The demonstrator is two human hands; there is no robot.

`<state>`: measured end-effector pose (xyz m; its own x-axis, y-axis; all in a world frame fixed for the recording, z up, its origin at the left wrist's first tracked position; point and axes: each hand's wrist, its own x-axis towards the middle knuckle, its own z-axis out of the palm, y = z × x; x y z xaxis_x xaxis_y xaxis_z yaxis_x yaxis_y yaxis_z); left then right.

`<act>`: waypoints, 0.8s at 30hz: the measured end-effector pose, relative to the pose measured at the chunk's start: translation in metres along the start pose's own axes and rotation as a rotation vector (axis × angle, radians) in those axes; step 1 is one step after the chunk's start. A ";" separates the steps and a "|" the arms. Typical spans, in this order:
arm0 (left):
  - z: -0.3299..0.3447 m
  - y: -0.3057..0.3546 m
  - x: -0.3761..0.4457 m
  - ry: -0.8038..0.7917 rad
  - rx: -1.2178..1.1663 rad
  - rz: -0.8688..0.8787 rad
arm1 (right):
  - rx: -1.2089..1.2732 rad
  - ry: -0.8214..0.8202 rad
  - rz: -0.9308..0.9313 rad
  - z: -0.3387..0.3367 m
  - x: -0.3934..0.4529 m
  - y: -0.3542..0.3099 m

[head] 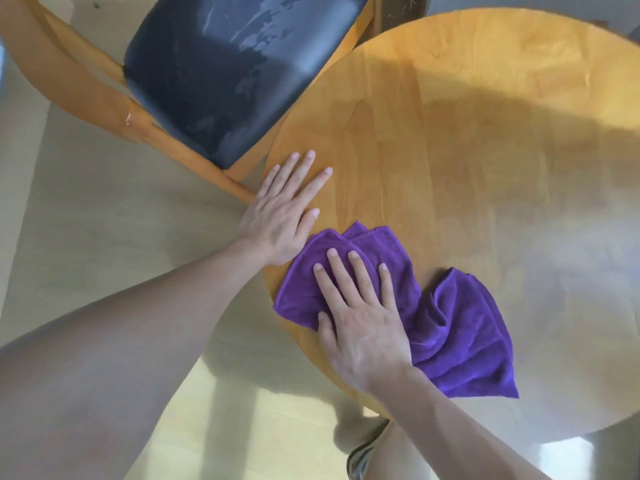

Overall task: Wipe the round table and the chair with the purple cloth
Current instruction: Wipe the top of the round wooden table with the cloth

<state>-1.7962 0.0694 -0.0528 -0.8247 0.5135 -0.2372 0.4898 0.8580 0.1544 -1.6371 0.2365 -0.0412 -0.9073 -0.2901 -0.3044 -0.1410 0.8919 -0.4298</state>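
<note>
Right hand (360, 327) flat on crumpled purple cloth (457, 327), round table (485, 168)

My left hand (282, 213) lies flat, palm down, fingers straight and slightly spread, thumb out to the side, the bare forearm reaching in from the lower left. My right hand (360, 317) is also flat and palm down, fingers straight and pressing, its forearm coming up from the lower right.

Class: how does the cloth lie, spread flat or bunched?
Bunched: the cloth shows folds and layered corners under the right hand.
</note>
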 end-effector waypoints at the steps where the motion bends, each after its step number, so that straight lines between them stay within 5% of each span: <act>1: 0.002 -0.001 -0.001 0.026 -0.022 0.001 | -0.003 0.003 -0.004 0.003 0.003 -0.005; 12: 0.007 -0.005 0.001 0.107 -0.052 0.003 | -0.027 0.126 0.006 0.023 0.003 -0.015; 24: 0.016 -0.018 0.006 0.162 -0.094 0.041 | 0.053 0.290 0.480 0.045 0.038 -0.093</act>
<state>-1.8051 0.0572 -0.0722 -0.8431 0.5328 -0.0727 0.5015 0.8278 0.2515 -1.6402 0.1271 -0.0515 -0.9375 0.2580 -0.2336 0.3280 0.8793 -0.3453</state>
